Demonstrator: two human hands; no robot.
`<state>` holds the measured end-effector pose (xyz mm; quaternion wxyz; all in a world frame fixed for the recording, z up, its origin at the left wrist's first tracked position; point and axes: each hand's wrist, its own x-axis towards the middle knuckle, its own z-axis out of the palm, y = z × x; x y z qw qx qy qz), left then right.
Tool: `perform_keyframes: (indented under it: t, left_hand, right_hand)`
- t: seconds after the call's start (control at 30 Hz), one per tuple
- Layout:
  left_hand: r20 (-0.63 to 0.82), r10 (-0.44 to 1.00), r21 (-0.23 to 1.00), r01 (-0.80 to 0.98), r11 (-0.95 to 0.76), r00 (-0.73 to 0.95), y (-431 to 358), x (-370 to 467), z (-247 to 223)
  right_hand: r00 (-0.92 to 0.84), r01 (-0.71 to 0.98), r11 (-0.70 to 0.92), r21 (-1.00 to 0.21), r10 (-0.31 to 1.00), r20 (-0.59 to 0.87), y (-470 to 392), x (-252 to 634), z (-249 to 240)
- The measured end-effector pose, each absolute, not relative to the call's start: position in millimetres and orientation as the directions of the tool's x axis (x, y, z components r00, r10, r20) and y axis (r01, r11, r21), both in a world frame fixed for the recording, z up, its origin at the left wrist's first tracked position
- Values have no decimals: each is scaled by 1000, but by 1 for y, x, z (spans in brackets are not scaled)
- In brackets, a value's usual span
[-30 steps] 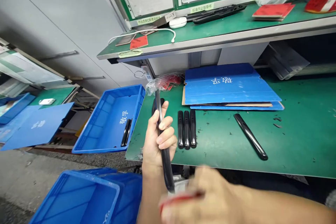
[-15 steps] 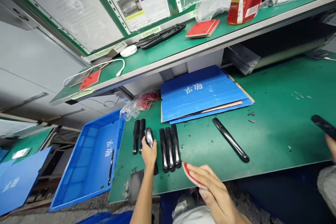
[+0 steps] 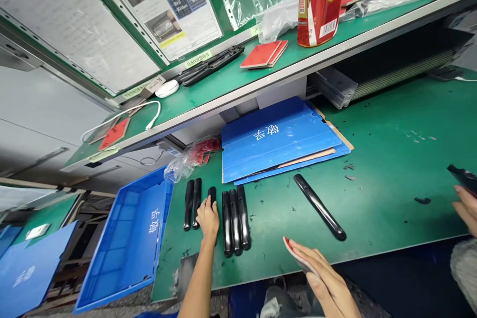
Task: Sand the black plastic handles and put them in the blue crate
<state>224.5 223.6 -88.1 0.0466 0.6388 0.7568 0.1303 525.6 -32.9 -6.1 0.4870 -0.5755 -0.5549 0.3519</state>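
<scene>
My left hand (image 3: pixel 207 217) has its fingers closed around a black handle-shaped part (image 3: pixel 212 193); only the far end shows, and the rest is under the hand. Two similar dark parts (image 3: pixel 189 204) lie side by side just left of it. Three more glossy black parts (image 3: pixel 234 221) lie in a row to its right. In my right hand (image 3: pixel 328 278) is a thin pad (image 3: pixel 294 253) with a red face and a pale edge, gripped between thumb and straight fingers above the table's front edge. Another glossy black part (image 3: pixel 320 207) lies slanted farther right.
A blue crate (image 3: pixel 122 238) stands left of the green table (image 3: pixel 387 179). Blue folded sheets (image 3: pixel 279 141) lie at the back, beside a plastic bag (image 3: pixel 186 159). The shelf (image 3: pixel 208 94) holds red pads (image 3: pixel 263 53) and a drink pack (image 3: pixel 320 5). At right, another person's hand (image 3: pixel 465 203) holds a black part.
The part in my left hand has turned, so its shiny broad face no longer shows. My right hand with the pad has moved right, away from the row. A black scrap has appeared near the other person.
</scene>
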Motion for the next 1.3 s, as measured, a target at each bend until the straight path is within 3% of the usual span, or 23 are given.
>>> perform_keyframes:
  t: [0.13,0.33,0.47,0.57,0.63,0.7,0.8,0.93,1.0,1.03,1.07,1.13,1.2,1.3]
  left_hand:
    - [171,954,201,957,212,-247,261,225,-66]
    - [125,951,253,936,247,-284,279,250,-23]
    - [41,999,354,935,10,-26,211,354,-23]
    - [-127,969,463,877,-129,210,141,466,-44]
    - [-197,949,503,856,-116,245,109,525,-56]
    - [-265,938,534,844,-50,223,98,555,-59]
    - [-363,903,624,780,51,231,103,542,-51]
    - [-432,819,807,567,164,378,104,463,-15]
    - [-459,794,864,410,294,399,94,420,13]
    - [-487,781,871,287,400,391,89,400,27]
    - [-518,767,851,135,508,380,84,381,42]
    - [-574,726,730,-166,663,380,76,348,68]
    - [-596,704,628,-322,708,387,73,320,86]
    - [-633,688,544,-429,721,355,72,281,96]
  right_hand:
    - [121,291,42,-956,989,80,-36,532,-3]
    - [215,224,-27,-974,976,23,-50,551,10]
    - [399,-12,-40,-999,916,-42,-62,560,2]
    - [577,-332,-115,-936,760,-298,-68,558,-5]
    - [627,-502,-131,-855,626,-464,-72,556,-4]
    - [650,-539,-113,-835,574,-498,-78,557,-1]
    - [688,-463,-85,-882,593,-419,-87,562,2]
    - [729,-320,-113,-941,605,-321,-78,558,7]
    - [730,-110,-110,-988,666,-155,-63,543,17]
    - [687,76,-51,-996,727,15,-53,532,23]
    - [582,282,58,-958,783,219,-43,520,30]
    - [248,559,331,-761,809,533,-21,493,42]
    - [1,611,499,-614,776,631,2,468,50]
    - [-220,599,583,-549,779,587,40,438,57]
